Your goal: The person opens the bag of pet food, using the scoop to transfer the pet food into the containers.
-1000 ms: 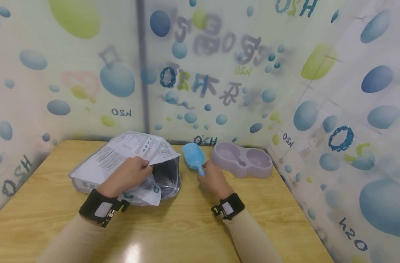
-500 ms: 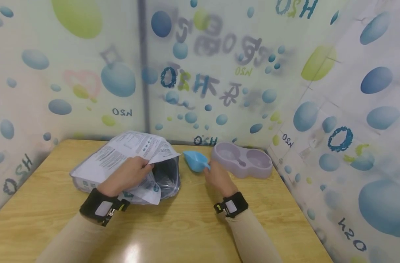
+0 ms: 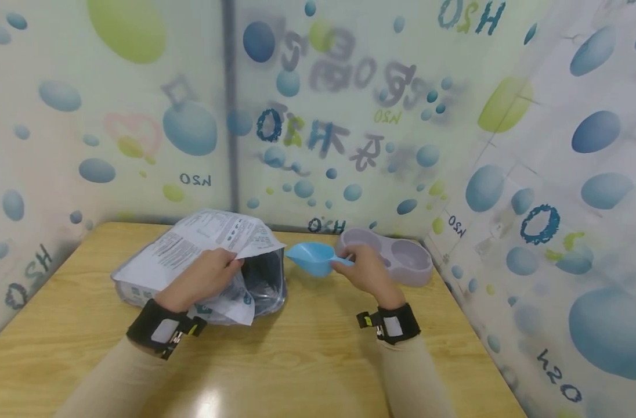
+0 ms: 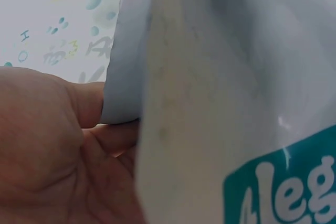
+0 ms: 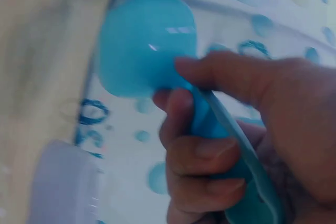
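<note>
A person at a wooden table (image 3: pixel 297 360) grips a blue scoop (image 3: pixel 315 259) by its handle in the right hand (image 3: pixel 370 270), its bowl pointing away from the fist toward a white printed bag (image 3: pixel 177 249). The left hand (image 3: pixel 208 276) pinches the bag's upper flap, lifting it over a dark, gaping mouth (image 3: pixel 263 276). The scoop's tip sits just beside that mouth; whether the scoop touches the wood below, I cannot tell. The left wrist camera shows what the head view hides: thumb and fingers clamped on the folded edge (image 4: pixel 123 77), beside a teal panel (image 4: pixel 283 182) with the white letters "leg". The right wrist camera reveals fingers (image 5: pixel 205 156) curled round the handle (image 5: pixel 231 129), the thumb laid near its neck. Only the head view takes in the full setting, with a grey double feeding dish (image 3: pixel 412 259) partly behind the right hand, its far end near the table's right edge. A narrow gap parts scoop and bag; a broad stretch of wood runs from both toward the person, while the patterned wall (image 3: pixel 297 58) closes off the back edge.
</note>
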Demonstrator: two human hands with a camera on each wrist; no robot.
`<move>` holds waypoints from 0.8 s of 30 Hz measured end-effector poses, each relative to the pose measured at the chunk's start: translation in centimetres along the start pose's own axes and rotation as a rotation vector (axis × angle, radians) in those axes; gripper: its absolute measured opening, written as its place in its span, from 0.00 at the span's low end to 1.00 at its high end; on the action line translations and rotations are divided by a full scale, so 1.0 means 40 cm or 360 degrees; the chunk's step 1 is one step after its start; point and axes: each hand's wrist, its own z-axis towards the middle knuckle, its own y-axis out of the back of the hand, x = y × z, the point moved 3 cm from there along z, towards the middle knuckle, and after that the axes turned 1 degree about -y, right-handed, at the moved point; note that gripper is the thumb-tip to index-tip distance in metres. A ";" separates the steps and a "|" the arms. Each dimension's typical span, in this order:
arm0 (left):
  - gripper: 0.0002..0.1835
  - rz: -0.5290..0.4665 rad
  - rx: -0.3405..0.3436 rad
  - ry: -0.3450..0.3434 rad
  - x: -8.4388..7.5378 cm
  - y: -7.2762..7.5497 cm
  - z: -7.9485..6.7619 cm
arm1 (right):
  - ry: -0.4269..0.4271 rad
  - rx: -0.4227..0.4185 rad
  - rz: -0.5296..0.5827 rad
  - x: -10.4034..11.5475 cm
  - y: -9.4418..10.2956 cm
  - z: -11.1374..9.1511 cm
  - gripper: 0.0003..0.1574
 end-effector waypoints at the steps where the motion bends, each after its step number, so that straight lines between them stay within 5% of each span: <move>1: 0.20 0.0002 -0.0007 -0.0007 0.000 0.000 0.001 | 0.0017 0.0024 0.0003 0.004 0.015 -0.005 0.12; 13: 0.21 -0.0003 0.0012 0.0015 -0.006 0.003 0.006 | 0.0153 0.0277 0.0035 0.057 0.126 -0.076 0.08; 24: 0.21 0.0013 0.0016 -0.0014 -0.014 -0.004 0.007 | 0.0220 0.0339 -0.0167 0.111 0.005 -0.048 0.15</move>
